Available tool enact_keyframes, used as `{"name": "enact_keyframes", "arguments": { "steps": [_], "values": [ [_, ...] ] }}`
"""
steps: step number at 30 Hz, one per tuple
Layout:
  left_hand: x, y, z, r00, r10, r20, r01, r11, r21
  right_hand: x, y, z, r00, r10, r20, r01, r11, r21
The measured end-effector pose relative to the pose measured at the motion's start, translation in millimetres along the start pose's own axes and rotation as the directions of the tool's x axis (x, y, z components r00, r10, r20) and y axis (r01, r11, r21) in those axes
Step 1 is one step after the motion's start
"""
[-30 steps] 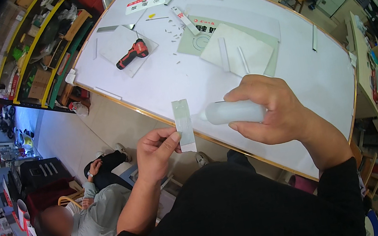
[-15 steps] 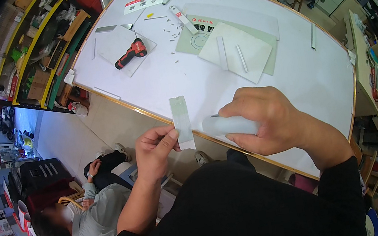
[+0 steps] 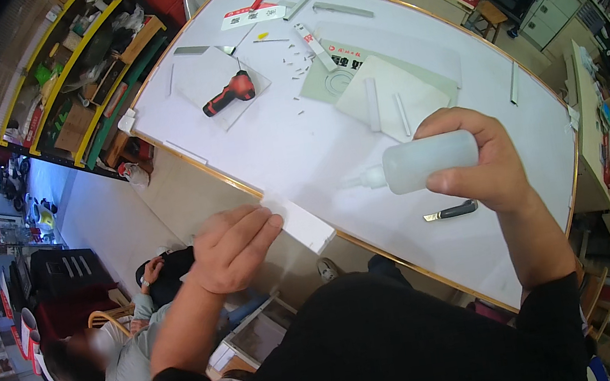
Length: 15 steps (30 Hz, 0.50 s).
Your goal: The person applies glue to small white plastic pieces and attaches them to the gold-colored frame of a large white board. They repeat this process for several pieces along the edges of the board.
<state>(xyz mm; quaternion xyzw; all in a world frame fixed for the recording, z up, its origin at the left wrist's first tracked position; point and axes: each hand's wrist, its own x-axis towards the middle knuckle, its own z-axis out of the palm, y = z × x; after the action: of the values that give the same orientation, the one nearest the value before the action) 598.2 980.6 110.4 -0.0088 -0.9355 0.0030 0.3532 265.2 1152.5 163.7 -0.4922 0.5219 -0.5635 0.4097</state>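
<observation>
My left hand (image 3: 238,246) pinches a short, flat white strip (image 3: 308,225) by its upper left end, over the table's near edge. The strip slants down to the right with a plain white face showing. Wrapped in my right hand (image 3: 477,153) is a translucent white squeeze bottle (image 3: 427,163), lying sideways above the tabletop. Its narrow nozzle points left, apart from the strip and slightly blurred. Below the bottle, a utility knife (image 3: 452,211) with a dark handle rests on the white table (image 3: 290,141).
Farther back lie a red-and-black cordless drill (image 3: 229,94), pale sheets (image 3: 377,93) with thin strips on them, scattered small screws (image 3: 296,66) and metal strips (image 3: 343,10). A seated person (image 3: 128,351) is at the lower left. Shelves (image 3: 80,82) stand beyond the table's left end.
The strip has turned from upright to slanting, its greenish part no longer showing. My right hand has moved right with the bottle, bringing its nozzle into sight and uncovering the knife.
</observation>
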Motion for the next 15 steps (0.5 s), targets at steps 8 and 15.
{"name": "enact_keyframes", "arguments": {
  "steps": [8,15],
  "values": [
    [22.5,-14.4,-42.1,0.920,0.374,0.115,-0.389,0.909,0.152,2.6,-47.3,19.2,0.974,0.076,0.216,-0.044,0.988,-0.150],
    [25.1,-20.2,-45.0,0.908,0.399,0.124,-0.416,0.894,0.165,12.3,-50.9,31.6,0.936,-0.048,0.349,0.146,0.954,-0.261]
  ]
}}
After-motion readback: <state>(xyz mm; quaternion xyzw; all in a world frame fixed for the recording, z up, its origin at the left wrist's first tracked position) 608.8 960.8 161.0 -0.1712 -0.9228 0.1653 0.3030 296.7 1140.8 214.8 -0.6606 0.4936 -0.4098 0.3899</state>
